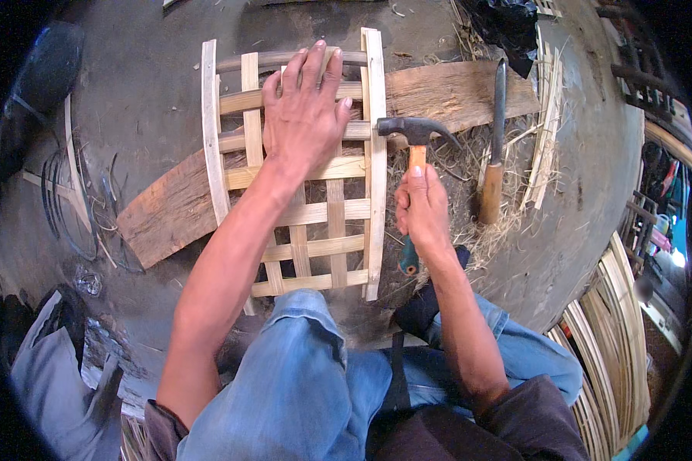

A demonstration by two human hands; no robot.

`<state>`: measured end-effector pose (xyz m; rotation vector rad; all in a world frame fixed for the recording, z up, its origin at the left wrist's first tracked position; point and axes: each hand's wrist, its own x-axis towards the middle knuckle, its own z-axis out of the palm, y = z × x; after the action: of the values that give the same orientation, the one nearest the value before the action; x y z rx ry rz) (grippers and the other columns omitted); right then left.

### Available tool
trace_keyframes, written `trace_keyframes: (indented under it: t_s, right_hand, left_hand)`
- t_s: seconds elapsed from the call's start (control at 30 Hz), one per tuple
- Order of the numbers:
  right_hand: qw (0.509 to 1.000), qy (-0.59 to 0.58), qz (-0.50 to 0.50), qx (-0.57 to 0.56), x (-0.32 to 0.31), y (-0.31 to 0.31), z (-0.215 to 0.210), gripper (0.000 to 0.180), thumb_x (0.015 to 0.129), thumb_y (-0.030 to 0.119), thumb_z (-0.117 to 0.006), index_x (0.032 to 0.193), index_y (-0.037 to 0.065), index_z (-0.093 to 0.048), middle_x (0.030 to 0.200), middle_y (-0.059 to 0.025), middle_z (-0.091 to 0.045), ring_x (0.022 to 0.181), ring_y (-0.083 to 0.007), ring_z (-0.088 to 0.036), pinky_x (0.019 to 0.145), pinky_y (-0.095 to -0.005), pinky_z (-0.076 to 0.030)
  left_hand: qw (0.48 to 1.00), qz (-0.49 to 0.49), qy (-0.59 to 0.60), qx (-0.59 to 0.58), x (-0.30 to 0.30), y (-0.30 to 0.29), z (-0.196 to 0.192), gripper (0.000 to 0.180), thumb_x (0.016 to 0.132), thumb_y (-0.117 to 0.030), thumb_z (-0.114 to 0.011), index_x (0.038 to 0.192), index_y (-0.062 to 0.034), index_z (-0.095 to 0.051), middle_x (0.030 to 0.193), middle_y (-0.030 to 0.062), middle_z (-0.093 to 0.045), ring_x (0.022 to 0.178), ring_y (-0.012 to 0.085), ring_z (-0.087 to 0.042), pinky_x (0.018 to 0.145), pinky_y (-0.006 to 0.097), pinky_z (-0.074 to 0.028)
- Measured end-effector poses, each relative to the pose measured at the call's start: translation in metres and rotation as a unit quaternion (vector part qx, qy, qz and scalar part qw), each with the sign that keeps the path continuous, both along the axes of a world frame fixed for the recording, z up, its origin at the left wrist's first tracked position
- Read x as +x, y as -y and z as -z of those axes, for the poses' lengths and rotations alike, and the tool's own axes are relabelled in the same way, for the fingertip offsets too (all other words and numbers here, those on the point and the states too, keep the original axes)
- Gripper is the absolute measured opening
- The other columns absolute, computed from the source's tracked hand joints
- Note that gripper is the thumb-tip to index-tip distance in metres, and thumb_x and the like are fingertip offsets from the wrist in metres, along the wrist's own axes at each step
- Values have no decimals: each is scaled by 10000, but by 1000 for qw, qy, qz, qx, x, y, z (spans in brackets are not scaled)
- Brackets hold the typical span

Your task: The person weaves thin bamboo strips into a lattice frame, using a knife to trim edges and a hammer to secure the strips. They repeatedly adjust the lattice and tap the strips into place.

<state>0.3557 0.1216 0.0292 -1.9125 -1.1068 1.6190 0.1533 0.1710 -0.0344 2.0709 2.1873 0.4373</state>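
Observation:
A woven lattice panel of pale wooden strips (337,209) lies before me, with a long upright slat on each side. My left hand (306,115) rests on its far part, palm down, fingers stretched over the crosspieces. My right hand (424,203) is closed around a claw hammer (415,132), just right of the panel. The hammer's face is at the outer edge of the right-hand slat (374,169), and its claw points right. Under the panel runs a rough wooden board (461,96). My knee meets the panel's near end.
Right of the hammer lies a chisel-like tool (492,184) with a wooden handle, among wood shavings (507,223) and thin strips (546,127). A black plastic bag (507,31) is at the far right. Coiled wire (61,203) lies left; bundled slats (611,330) stand near right.

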Motion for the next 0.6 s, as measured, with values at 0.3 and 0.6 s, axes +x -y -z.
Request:
trace_keyframes:
  t_s: [0.3, 0.6]
  right_hand:
    - [994, -44, 95, 23, -5, 5, 1, 311, 1108, 357, -382, 946, 101, -451, 662, 11, -473, 449, -72, -418, 368, -250, -343]
    - [997, 66, -3, 34, -5, 5, 2, 344, 1103, 368, -394, 950, 74, -487, 682, -12, -512, 496, -87, -478, 419, -267, -382]
  left_hand:
    - [1000, -5, -4, -9, 2, 0, -2, 658, 959, -391, -563, 1547, -162, -376, 1601, 68, -335, 1455, 251, -316, 1154, 477, -254]
    - [1000, -2, -7, 14, 1, -1, 1, 674, 942, -380, -590, 1541, -154, -382, 1580, 87, -351, 1442, 257, -322, 1141, 486, -264]
